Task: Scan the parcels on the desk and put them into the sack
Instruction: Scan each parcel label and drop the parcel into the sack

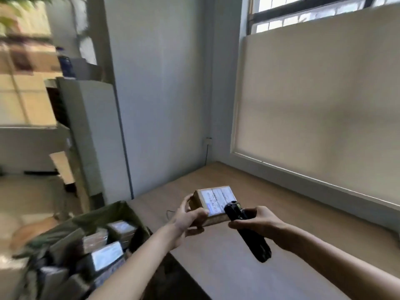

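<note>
Sack (91, 221): left of desk (238, 267), mouth open, several labelled parcels inside. Left hand (188, 219): fingers and thumb curled round small cardboard parcel (214, 202), held above desk, label up. Right hand (257, 219): fingers wrapped round black scanner (246, 230), its head against parcel's right edge.

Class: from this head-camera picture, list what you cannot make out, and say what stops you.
- Parcel label text: too small and blurred.
- Scanner front: turned away from the camera; right hand covers its middle.
- Sack lower part: cut off by the frame edge.
- Shelf boxes: motion-blurred.
</note>
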Action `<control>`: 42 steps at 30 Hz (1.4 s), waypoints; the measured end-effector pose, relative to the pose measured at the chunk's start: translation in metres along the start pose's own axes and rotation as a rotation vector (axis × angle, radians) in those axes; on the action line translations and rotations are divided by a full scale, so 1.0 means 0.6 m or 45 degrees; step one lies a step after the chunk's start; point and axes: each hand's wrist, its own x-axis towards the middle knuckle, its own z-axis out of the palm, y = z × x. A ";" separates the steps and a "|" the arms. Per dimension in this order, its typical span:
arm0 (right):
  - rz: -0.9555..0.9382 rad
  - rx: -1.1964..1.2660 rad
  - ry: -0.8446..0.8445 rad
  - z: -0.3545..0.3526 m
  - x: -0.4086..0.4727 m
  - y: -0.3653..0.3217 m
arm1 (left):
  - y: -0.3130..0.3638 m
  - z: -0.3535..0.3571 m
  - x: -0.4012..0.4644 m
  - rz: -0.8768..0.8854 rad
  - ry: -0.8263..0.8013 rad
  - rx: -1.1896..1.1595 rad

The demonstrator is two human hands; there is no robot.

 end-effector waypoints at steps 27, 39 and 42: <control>-0.149 0.031 -0.750 0.772 0.617 -0.192 | -0.237 -0.745 0.166 -0.413 0.890 0.107; -0.133 -0.297 -0.657 0.825 0.792 -0.154 | -0.273 -0.809 0.332 -0.578 0.955 0.480; -0.197 -0.358 -0.614 0.808 0.796 -0.145 | -0.273 -0.830 0.331 -0.592 0.995 0.610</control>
